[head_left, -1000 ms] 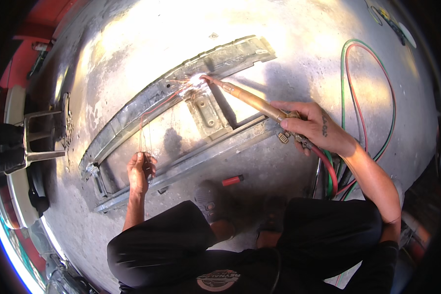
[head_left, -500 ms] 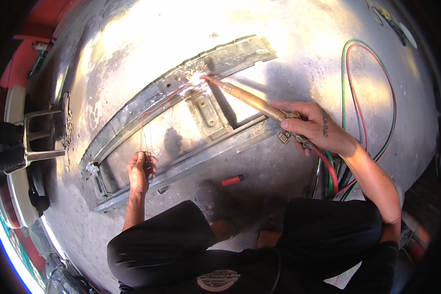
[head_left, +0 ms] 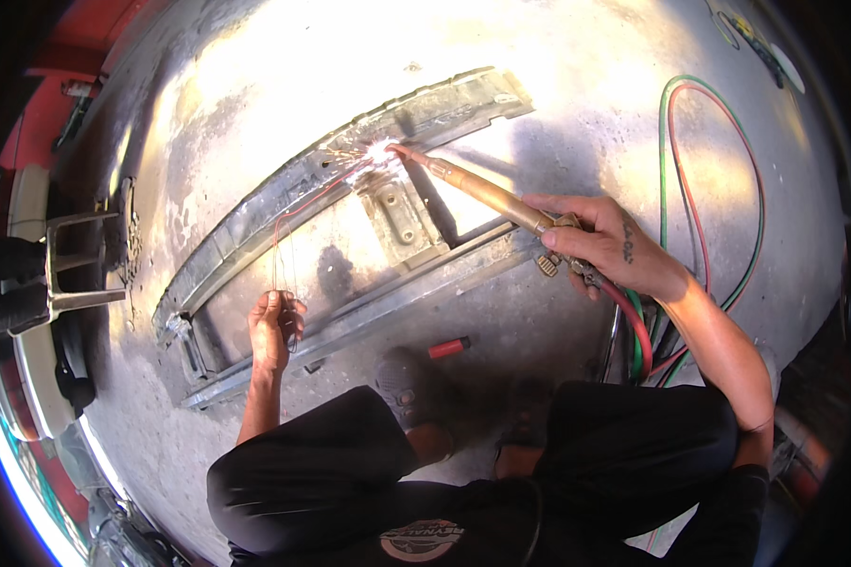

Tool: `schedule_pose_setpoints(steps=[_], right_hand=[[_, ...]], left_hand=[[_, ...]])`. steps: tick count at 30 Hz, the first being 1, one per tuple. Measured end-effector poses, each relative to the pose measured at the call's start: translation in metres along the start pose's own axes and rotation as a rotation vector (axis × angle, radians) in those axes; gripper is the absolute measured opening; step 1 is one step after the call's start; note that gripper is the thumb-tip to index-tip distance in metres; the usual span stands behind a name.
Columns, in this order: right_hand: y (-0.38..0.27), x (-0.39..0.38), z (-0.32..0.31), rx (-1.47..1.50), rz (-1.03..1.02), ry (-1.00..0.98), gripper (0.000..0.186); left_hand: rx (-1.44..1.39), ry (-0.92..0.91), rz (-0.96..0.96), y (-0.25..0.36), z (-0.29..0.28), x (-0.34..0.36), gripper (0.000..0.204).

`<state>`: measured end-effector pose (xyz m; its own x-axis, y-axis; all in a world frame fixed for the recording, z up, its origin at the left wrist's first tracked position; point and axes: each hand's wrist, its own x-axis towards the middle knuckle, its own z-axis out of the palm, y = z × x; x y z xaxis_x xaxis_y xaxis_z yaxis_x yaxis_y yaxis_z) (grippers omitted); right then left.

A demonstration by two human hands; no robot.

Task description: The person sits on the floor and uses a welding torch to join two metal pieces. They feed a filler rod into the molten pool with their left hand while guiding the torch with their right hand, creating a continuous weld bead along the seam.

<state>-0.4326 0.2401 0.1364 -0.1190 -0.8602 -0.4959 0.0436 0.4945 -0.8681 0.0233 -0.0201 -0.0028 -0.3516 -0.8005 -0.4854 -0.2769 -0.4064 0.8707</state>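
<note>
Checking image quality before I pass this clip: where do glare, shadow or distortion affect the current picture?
Head view: white glare at the tip of the torch hides the far end of the wire; head view: floor beyond the metal frame partly washes out; head view: shadow dims the left shoe; head view: fisheye corners go black.

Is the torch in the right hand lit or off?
Lit: white glare and sparks show where the torch points, at the metal frame.

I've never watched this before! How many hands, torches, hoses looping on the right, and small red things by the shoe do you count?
Left hand and right hand: 2
Torch: 1
Green hose and red hose: 2
Small red object: 1
Total: 6
</note>
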Motion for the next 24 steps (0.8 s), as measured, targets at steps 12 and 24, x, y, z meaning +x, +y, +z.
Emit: schedule_pose_setpoints(steps=[12,24], right_hand=[[0.0019,0.0006,-0.0005,0.011,-0.001,0.002,0.056],[0.0022,0.0003,-0.0003,0.012,-0.013,-0.001,0.055]], left_hand=[[-0.005,-0.010,0.014,-0.0011,-0.0009,0.0007,0.034],[-0.005,0.004,0.009,0.0019,0.0035,-0.0007,0.035]])
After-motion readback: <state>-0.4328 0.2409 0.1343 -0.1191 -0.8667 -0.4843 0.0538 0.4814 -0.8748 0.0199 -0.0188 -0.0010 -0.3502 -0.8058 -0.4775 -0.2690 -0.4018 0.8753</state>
